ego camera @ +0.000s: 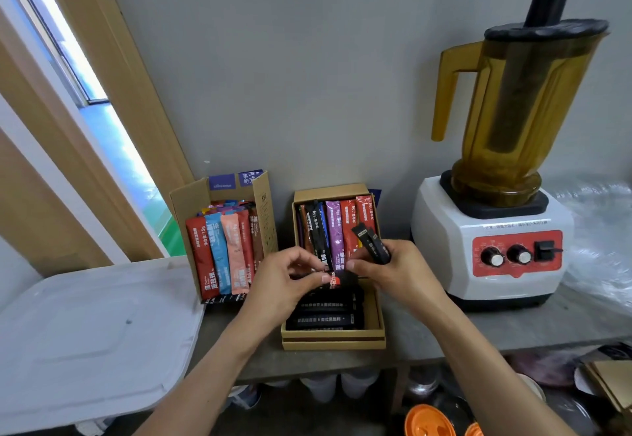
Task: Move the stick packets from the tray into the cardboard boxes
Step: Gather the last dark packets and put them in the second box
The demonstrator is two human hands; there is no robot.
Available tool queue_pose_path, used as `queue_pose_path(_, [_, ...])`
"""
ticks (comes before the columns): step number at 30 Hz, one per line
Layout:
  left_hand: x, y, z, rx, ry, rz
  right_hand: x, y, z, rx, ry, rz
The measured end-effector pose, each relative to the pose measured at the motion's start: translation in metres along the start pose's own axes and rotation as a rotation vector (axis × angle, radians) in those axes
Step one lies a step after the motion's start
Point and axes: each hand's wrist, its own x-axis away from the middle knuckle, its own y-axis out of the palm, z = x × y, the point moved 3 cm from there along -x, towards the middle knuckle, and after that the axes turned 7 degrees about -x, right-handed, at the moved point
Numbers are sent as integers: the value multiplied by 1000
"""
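Two cardboard boxes stand against the wall. The left box (191, 196) holds upright coloured stick packets (224, 251). The far half of the right box (333, 192) holds more coloured packets (337, 227), and its near half (333, 336) holds black packets (325, 312) lying flat. My right hand (393, 268) grips several black stick packets (371, 244) above the right box. My left hand (284, 281) pinches the end of a black packet with a red mark (337, 280) over the near half. Both hands meet there.
A blender (492, 240) with an amber jug stands right of the boxes on the grey shelf (513, 329). A white plastic lid (85, 326) lies at the left. Crinkled plastic wrap (602, 230) is at far right. Orange lids (431, 422) and containers sit below the shelf.
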Motion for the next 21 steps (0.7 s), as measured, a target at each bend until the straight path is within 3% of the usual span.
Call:
queue_pose_path(9, [4, 11, -14, -440, 90, 24, -9, 3, 21, 189, 26, 70])
queue_pose_path(15, [7, 9, -15, -438, 96, 12, -4, 2, 5, 8, 37, 36])
queue_pose_path(19, [8, 3, -5, -261, 107, 93, 0, 3, 0, -151, 106, -87])
queue_pose_path(21, [5, 1, 0, -129, 81, 115, 0, 5, 2, -114, 102, -130])
